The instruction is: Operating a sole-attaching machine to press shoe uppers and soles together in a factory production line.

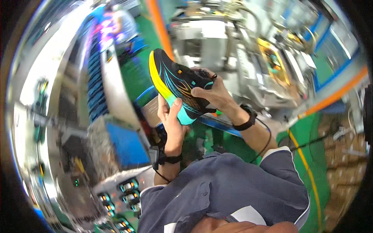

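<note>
- A black running shoe [179, 84] with teal and orange streaks and a yellow-to-teal sole is being held up in the air in front of the person's chest, above the green floor [217, 141], touching no surface.
- Its long axis is running from upper left, where one end rises highest, down to lower right, with the sole edge turned to the person's left.
- The left hand [171, 116] is cupping the shoe from below at the lower, teal end of the sole; its thumb is pressing flat against the sole's side, while the other fingers are curling behind the shoe, out of sight.
- The right hand [213, 95] is gripping from the opposite side, fingers bunched over the upper near the opening, so the shoe is lying between the two hands.
- Both hands are touching it; neither is nearer.
- The left forearm is rising nearly upright, a dark strap with a small device at its wrist; the right forearm is slanting in from the lower right, wearing a black wristband [245, 118].
- Grey machinery [248, 58] is standing behind, and a blue conveyor [95, 77] is stretching away at left.
</note>
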The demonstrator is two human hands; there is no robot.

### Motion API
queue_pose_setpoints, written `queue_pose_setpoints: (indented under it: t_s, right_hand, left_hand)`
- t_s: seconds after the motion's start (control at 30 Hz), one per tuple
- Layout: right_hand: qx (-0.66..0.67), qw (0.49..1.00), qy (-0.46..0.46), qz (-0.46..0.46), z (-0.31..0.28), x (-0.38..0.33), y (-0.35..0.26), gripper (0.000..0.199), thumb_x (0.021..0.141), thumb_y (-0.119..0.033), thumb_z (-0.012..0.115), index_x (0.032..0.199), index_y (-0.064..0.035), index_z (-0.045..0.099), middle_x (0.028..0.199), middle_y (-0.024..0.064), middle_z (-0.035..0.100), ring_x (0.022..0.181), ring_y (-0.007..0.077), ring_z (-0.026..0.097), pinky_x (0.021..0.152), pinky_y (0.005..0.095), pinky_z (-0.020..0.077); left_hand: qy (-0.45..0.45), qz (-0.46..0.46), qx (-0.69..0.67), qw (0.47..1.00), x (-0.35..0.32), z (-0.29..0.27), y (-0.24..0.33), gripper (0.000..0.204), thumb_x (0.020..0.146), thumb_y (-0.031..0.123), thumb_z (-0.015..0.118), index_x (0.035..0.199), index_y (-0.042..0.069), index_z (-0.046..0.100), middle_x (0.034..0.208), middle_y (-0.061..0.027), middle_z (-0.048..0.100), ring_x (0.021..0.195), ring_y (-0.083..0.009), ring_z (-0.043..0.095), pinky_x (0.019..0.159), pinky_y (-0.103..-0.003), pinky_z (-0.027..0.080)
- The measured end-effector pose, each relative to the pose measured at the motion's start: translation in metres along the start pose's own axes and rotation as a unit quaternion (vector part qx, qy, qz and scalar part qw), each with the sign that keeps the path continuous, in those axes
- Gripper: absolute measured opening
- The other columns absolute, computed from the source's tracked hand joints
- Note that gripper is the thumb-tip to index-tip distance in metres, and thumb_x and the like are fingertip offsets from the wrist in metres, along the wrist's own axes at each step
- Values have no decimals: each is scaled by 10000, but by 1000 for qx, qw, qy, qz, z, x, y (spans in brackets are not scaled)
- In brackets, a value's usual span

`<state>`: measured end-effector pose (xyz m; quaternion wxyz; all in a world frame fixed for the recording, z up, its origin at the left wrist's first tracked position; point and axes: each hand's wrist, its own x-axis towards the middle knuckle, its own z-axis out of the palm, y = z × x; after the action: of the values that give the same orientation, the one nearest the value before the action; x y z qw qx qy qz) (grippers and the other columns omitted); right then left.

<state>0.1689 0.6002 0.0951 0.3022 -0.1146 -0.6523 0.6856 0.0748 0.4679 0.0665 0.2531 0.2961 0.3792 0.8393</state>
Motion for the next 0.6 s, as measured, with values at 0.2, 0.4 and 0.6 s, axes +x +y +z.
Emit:
queue_pose_setpoints:
  t_s: [0.2,0.4,0.6]
  right_hand:
    - [-13,958,286,26,-158,-82,9,532,677,-74,732,1183,0,589,1095,85,639,1013,139,574,906,284,453]
    - [-120,878,463,-8,-270,-129,7,502,714,-44,711,1198,-5,585,1047,79,635,931,145,599,830,276,491]
    - [-208,792,574,-26,-307,-149,-27,477,740,7,669,1205,-4,566,1007,66,629,861,126,605,781,253,507]
  left_hand:
    - [-124,-164,61,977,6,128,-122,487,939,156,551,1373,-13,406,1222,-75,562,1100,-155,530,970,-295,403]
    - [-220,-216,169,936,80,190,-242,469,944,354,552,1229,-18,540,1028,-47,609,898,-108,532,804,-271,440]
    - [-209,-153,439,861,199,232,-428,686,685,465,767,1044,-79,556,964,-242,649,893,-328,642,767,-396,494]
